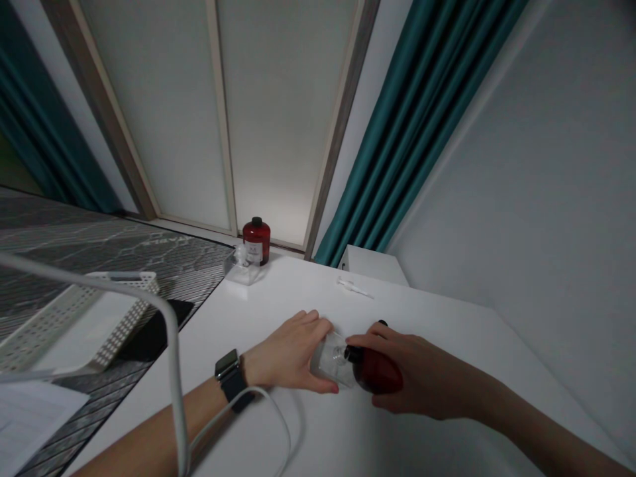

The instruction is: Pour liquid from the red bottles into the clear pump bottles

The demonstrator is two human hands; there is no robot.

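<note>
My left hand (298, 351), with a dark watch (230, 371) on its wrist, is closed round a clear square bottle (332, 358) at the middle of the white table. My right hand (412, 368) grips a dark red bottle (380, 372), tilted over with its black neck towards the clear bottle's mouth. The two bottles meet or nearly meet there; I cannot tell if liquid is running. A small black part (382, 322) shows just beyond my right fingers.
A second red bottle (256, 238) with a black cap and another clear square bottle (242, 270) stand at the table's far corner. A small white stick-like piece (354, 287) lies ahead. A white frame (173, 344), cable (271, 397) and perforated basket (124, 285) are at left.
</note>
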